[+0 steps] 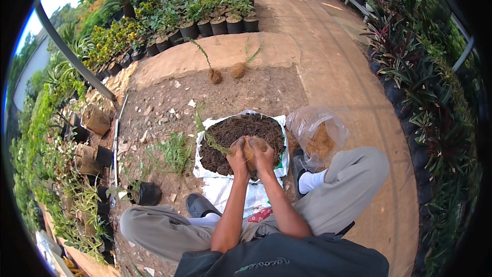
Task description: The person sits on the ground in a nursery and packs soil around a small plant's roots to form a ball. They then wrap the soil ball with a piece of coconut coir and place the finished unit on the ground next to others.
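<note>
Both hands cup a ball of coconut fibre above an open white sack of dark, fibrous potting soil. My left hand presses on the ball's left side, and my right hand wraps its right side. A green leafy stem sticks out of the ball towards the upper left. Right of the sack, a clear plastic bag holds loose brown coconut fibre. Two more fibre balls with green stems, one at left and one at right, lie on the ground beyond the sack.
Fern fronds lie left of the sack, near a tipped black pot. Stone chips dot the soil. Potted plants stand in rows at the back and left; a dark-leaved plant border runs along the right. My feet flank the sack.
</note>
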### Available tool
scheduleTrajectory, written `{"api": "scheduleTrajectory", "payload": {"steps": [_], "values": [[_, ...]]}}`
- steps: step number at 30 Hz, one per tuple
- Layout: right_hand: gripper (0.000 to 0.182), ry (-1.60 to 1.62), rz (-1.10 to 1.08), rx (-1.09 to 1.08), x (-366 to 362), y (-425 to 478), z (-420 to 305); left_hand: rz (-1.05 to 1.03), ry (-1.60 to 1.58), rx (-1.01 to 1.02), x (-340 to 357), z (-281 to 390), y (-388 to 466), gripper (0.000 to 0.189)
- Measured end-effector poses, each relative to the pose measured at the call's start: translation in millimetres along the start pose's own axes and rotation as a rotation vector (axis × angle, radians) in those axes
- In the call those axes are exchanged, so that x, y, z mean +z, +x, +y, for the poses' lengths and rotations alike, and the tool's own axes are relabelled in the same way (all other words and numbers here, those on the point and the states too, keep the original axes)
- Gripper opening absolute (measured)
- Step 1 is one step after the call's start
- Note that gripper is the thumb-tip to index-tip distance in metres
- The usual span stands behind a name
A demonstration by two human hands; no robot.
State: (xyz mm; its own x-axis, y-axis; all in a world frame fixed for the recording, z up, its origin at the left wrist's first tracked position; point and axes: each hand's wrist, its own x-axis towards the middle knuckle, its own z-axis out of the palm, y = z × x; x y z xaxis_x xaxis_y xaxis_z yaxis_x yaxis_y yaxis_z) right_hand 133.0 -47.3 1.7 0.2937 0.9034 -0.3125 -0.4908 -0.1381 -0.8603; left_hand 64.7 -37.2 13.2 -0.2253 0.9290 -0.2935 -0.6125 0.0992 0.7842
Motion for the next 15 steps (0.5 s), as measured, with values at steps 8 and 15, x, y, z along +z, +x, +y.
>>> {"api": "scheduleTrajectory", "payload": {"steps": [8, 15], "values": [[0.053, -0.082, 0.063, -0.200, 11, -6, 5, 0.063, 0.041, 0.008, -17, -5, 8, 0.017], [0.041, 0.169, 0.007, 0.107, 4, -1, -5, -0.083, 0.097, 0.163, -25, -19, 13, 0.015]]}}
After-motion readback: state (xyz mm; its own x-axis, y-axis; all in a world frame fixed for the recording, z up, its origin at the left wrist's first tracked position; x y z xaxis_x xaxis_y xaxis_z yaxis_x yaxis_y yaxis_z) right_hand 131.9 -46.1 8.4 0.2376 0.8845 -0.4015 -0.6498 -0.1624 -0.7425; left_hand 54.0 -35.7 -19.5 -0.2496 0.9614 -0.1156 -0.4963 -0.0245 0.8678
